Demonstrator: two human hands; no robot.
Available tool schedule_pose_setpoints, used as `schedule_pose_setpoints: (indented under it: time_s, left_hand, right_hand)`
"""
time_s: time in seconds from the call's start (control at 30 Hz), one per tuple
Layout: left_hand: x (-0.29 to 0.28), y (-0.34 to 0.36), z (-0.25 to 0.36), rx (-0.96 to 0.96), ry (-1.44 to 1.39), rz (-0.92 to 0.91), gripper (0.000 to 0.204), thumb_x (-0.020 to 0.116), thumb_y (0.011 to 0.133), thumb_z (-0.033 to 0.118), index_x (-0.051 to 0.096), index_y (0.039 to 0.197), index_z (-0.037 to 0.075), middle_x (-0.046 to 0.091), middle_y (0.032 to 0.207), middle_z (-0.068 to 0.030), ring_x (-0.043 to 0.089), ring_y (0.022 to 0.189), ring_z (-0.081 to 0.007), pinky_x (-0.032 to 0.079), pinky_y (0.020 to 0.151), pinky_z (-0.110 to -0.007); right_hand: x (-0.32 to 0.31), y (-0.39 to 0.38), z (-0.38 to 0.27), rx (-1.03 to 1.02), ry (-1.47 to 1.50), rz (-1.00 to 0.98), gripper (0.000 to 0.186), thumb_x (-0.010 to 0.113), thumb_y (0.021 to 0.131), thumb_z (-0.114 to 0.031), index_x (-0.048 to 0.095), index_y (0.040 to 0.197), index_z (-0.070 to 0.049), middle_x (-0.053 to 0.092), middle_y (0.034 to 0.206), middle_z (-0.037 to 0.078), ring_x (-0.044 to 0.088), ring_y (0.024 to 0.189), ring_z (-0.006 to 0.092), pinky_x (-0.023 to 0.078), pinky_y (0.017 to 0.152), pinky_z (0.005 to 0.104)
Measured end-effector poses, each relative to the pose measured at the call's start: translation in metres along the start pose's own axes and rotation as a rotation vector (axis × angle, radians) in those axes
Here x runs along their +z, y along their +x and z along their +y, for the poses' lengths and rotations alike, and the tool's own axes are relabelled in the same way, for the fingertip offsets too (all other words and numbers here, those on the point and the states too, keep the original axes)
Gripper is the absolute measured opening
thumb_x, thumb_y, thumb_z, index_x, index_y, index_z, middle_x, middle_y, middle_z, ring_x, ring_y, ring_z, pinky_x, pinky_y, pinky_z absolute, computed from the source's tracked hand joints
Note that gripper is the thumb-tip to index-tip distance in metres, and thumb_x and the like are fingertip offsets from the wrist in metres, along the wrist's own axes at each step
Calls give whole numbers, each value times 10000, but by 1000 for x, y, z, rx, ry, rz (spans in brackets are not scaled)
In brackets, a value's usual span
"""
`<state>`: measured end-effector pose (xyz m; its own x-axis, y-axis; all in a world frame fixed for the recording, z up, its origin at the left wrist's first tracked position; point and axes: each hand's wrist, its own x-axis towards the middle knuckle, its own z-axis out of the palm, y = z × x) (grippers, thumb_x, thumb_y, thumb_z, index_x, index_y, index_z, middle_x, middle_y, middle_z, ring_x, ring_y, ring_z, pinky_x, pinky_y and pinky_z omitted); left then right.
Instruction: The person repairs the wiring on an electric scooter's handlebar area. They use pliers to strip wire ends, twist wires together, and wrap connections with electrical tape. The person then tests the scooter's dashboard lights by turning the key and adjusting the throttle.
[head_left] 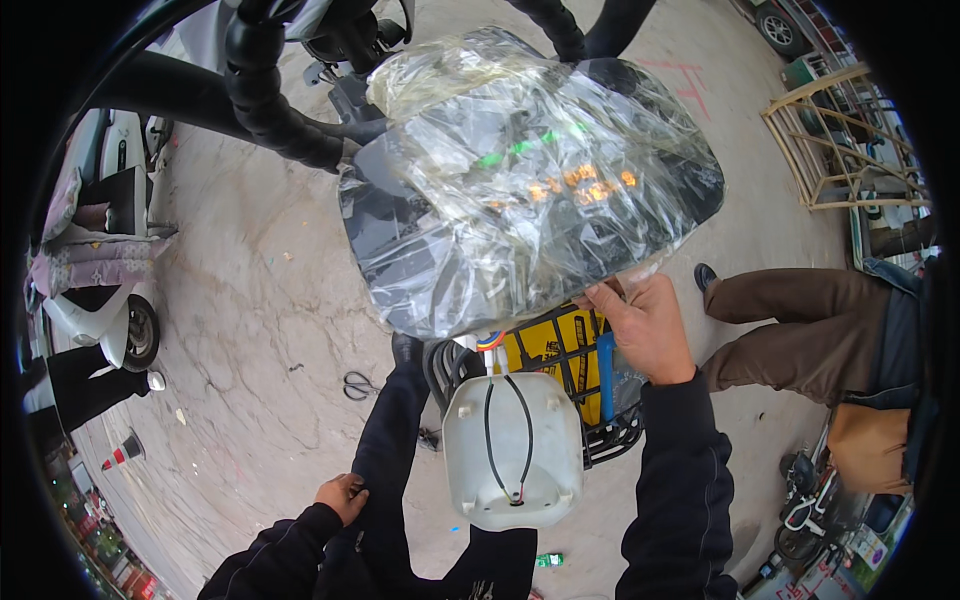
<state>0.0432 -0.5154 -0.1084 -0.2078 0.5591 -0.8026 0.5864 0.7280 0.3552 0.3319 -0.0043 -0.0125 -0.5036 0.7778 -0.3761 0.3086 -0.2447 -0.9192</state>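
Observation:
My right hand [650, 325] pinches the lower right edge of a dark instrument panel [625, 85] wrapped in crumpled clear plastic film [440, 270]. Green and orange lights glow through the film. Below the panel, a pale grey-white rounded housing [540, 420] shows its hollow side. Two thin black wires [527, 420] run from its base up to white connectors [497, 362] under the panel. My left hand [343, 497] lies against my dark trouser leg, its fingers curled in, with nothing visible in it. The right fingertips are partly hidden at the panel's edge.
Black handlebars [190, 100] with a ribbed sleeve cross the upper left. A black rack [605, 440] with a yellow panel is behind the housing. Scissors [358, 385] lie on the concrete. A person in brown trousers [800, 320] is at right; a white scooter [105, 310] stands left.

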Motion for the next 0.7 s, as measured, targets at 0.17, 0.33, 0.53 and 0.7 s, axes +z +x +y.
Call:
schedule_pose_setpoints:
  time_s: [0.17, 0.33, 0.53, 0.7]
  left_hand:
    - [-5, 18, 27, 25, -71, 13, 316, 740, 915, 225, 688, 1120, -10, 749, 991, -189, 753, 883, -316, 599, 816, -397]
    - [-15, 45, 58, 73, -188, 31, 303, 720, 924, 192, 683, 1132, -25, 757, 1006, -200, 759, 874, -306, 602, 805, -381]
    - [-20, 57, 64, 76, -166, 3, 295, 714, 927, 184, 686, 1134, -23, 764, 986, -193, 763, 878, -303, 602, 812, -376]
    - [-20, 52, 57, 27, -63, -58, 297, 702, 943, 200, 694, 1138, -24, 766, 939, -170, 766, 877, -282, 601, 818, -364]
  right_hand:
    - [17, 7, -5, -152, 10, 105, 184, 641, 1006, -60, 731, 1076, 85, 751, 883, 83, 691, 818, 115, 532, 737, 274]
    - [23, 19, -16, -308, -96, 138, 176, 648, 992, -55, 741, 1046, 85, 748, 860, 73, 678, 786, 106, 523, 730, 256]
    - [23, 10, -30, -119, -30, 121, 173, 647, 979, -54, 750, 1019, 79, 746, 850, 59, 662, 769, 86, 520, 718, 253]
    - [20, 14, -23, -124, 137, 110, 190, 656, 1001, -90, 744, 1055, 70, 746, 872, 49, 653, 778, 81, 512, 717, 252]
